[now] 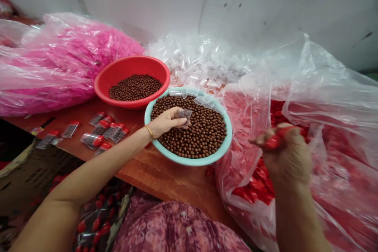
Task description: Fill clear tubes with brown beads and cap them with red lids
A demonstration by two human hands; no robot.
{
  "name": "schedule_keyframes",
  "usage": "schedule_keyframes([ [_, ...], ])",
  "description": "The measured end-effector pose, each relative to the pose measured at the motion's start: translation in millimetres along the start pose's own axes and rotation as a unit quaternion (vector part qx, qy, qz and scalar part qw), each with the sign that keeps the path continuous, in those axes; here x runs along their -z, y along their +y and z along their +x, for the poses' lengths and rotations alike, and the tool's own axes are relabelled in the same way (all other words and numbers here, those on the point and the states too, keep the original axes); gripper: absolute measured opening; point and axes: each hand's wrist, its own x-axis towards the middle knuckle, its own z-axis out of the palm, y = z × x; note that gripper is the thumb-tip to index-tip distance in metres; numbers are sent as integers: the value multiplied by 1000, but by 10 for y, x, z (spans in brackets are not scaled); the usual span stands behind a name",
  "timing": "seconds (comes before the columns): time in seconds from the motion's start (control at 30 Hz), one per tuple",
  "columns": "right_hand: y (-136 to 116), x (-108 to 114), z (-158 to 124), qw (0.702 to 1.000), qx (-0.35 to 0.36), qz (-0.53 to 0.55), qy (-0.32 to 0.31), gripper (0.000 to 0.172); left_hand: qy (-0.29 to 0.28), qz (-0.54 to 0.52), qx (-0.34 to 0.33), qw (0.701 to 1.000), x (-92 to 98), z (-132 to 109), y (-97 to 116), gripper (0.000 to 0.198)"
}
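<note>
My left hand [168, 123] pinches a small clear plastic container [185, 115] over a pale blue basin [149, 141]. Glossy brown balls [191, 143] fill that basin, and several clear empty containers [203, 100] lie on them along the far side. On the right, my right hand [288, 155], smeared by motion, has its fingers closed on a red cap [273, 142]. It is above an opened plastic bag holding many red caps [260, 183]. How many caps the right hand holds I cannot make out.
A red basin [102, 82] with smaller brown balls stands behind left, beside a bag of pink pieces [73, 55]. Clear containers [201, 53] are heaped by the wall. Filled, red-capped containers [102, 128] lie on the table [165, 177]; more fill a carton [100, 216] below.
</note>
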Motion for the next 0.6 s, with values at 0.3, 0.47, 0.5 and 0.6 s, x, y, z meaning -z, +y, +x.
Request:
schedule_keyframes([
  [0.3, 442, -707, 24, 928, 4, -212, -306, 46, 17, 96, -33, 995, -219, -284, -63, 29],
  [0.47, 454, -804, -43, 865, 70, -291, -403, 40, 29, 97, -33, 994, -242, -337, -165, 23],
  [0.5, 444, -813, -57, 853, 101, -313, -404, 41, 33, 102, -31, 994, -243, -337, -174, 22],
  [0.6, 435, -839, -97, 807, 202, -362, -421, 40, 41, 133, -37, 990, -231, -333, -190, 19],
])
